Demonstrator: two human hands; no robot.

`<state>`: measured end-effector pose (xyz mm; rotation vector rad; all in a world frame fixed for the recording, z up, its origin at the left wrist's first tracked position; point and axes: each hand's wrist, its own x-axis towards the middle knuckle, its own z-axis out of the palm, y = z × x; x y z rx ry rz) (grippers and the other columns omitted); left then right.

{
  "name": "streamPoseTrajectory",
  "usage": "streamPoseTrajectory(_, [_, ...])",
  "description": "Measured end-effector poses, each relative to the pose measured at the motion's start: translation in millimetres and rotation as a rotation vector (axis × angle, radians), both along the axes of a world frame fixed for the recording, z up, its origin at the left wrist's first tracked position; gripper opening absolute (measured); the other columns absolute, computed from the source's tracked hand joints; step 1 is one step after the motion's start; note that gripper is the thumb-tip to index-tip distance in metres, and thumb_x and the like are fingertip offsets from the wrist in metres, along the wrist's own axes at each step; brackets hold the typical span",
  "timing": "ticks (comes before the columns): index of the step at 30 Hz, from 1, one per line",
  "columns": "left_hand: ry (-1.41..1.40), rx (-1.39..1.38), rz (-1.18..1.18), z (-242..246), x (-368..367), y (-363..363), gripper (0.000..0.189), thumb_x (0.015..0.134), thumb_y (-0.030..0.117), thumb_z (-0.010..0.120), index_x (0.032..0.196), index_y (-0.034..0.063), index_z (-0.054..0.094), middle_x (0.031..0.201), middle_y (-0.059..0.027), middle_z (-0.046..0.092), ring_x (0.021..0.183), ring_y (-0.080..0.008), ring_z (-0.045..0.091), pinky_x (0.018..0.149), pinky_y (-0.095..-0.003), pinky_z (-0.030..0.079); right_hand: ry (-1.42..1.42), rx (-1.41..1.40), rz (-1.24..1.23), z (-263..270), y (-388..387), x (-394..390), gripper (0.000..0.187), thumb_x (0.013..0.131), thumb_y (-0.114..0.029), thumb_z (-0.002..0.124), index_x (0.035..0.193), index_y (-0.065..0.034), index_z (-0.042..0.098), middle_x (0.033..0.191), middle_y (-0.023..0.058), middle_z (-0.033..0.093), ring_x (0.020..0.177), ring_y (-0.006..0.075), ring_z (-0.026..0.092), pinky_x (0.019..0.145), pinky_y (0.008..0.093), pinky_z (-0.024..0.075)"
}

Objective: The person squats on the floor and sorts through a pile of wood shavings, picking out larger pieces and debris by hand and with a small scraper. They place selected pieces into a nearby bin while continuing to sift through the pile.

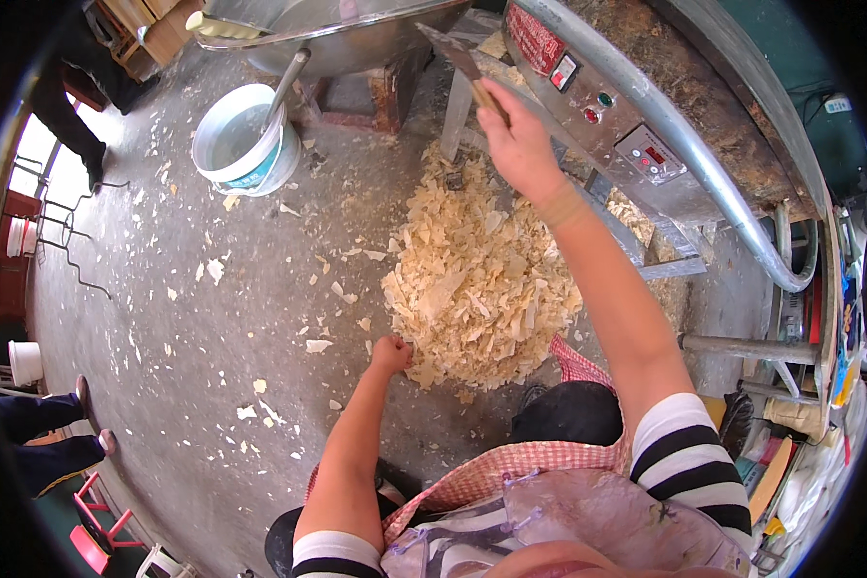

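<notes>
My right hand (516,141) grips the wooden handle of a flat metal blade (456,54), a scraper or knife. It is raised beside the control panel (607,108) of a large metal machine, and the blade points towards a wide metal bowl (354,43). Low on the floor, my left hand (392,354) has its fingers curled at the near left edge of a heap of thin, cream-coloured flakes (469,289). Nothing shows in that hand, though its palm is hidden. The heap reaches up to the machine's metal legs (456,115).
A white bucket (213,170) holding liquid and a metal-handled tool (287,87) stands left of the bowl's wooden stand (390,94). A curved metal pipe (693,152) fronts the machine. Loose flakes litter the concrete floor (209,347). Other people's legs (50,433) appear at left.
</notes>
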<state>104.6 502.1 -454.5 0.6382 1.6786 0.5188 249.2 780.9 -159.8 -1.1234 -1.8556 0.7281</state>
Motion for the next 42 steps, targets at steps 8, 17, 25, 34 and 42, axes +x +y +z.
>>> streamPoseTrajectory(8, [0.02,0.016,-0.023,10,1,3,0.01,0.069,0.005,0.058,0.063,-0.0024,0.054,0.053,-0.0089,0.057,0.045,-0.0156,0.057,0.043,-0.0275,0.047,0.077,-0.085,-0.184,2,40,-7,0.039,0.083,-0.021,0.049,0.118,-0.0054,0.045,0.103,0.0156,0.055,0.091,0.0244,0.053,0.08,0.031,0.0411])
streamPoseTrajectory(17, [-0.001,0.012,-0.001,9,1,2,0.012,0.072,0.006,0.059,0.065,-0.0034,0.055,0.055,-0.01,0.058,0.046,-0.0168,0.058,0.042,-0.0278,0.047,0.326,-0.274,-0.184,8,16,2,0.039,0.082,-0.017,0.052,0.118,-0.0039,0.045,0.095,0.0101,0.056,0.084,0.0174,0.053,0.077,0.0278,0.0413])
streamPoseTrajectory(25, [-0.039,0.017,0.062,8,2,1,0.01,0.073,0.004,0.057,0.067,-0.0037,0.055,0.056,-0.01,0.057,0.048,-0.018,0.058,0.044,-0.0288,0.048,0.133,-0.239,-0.092,11,-20,25,0.04,0.082,-0.016,0.053,0.119,-0.0035,0.044,0.1,0.0114,0.056,0.088,0.0138,0.052,0.078,0.025,0.0404])
streamPoseTrajectory(34, [0.037,0.029,0.009,21,4,3,0.013,0.072,0.006,0.058,0.063,-0.0021,0.054,0.053,-0.0094,0.056,0.047,-0.0173,0.058,0.044,-0.0301,0.047,0.055,-0.25,-0.011,18,-66,70,0.038,0.084,-0.01,0.049,0.121,-0.002,0.043,0.113,0.0086,0.052,0.1,0.0125,0.049,0.086,0.0246,0.0371])
streamPoseTrajectory(42, [0.04,0.026,-0.002,17,5,4,0.012,0.071,0.006,0.058,0.063,-0.0025,0.054,0.055,-0.0102,0.058,0.047,-0.0184,0.059,0.046,-0.0301,0.048,-0.257,0.109,-0.021,25,-42,75,0.037,0.08,-0.019,0.053,0.116,-0.0098,0.049,0.099,0.0189,0.057,0.085,0.0314,0.057,0.075,0.0339,0.0446])
